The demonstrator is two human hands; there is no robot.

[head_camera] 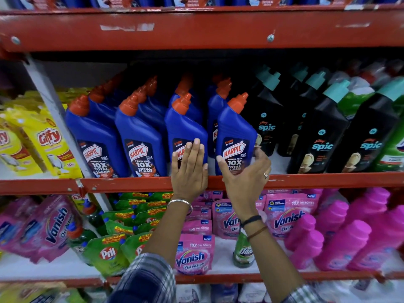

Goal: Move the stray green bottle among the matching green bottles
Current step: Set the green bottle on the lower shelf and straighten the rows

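Left hand [189, 171] flat, likely bracing blue bottle [185, 125]; right hand [244, 171] grips second blue bottle [235, 127]. Green bottle [243, 250] below right wrist, untouched.

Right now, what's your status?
Left hand flat on third blue bottle; right hand grips fourth blue bottle. Stray green bottle untouched on lower shelf among pink pouches. Green bottles far right.

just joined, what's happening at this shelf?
A person is handling blue bottles on the middle shelf. The left hand presses flat against one blue bottle, and the right hand grips the neighbouring blue bottle. The stray green bottle stands untouched on the shelf below, among pink pouches; the matching green bottles are at the far right of the middle shelf.
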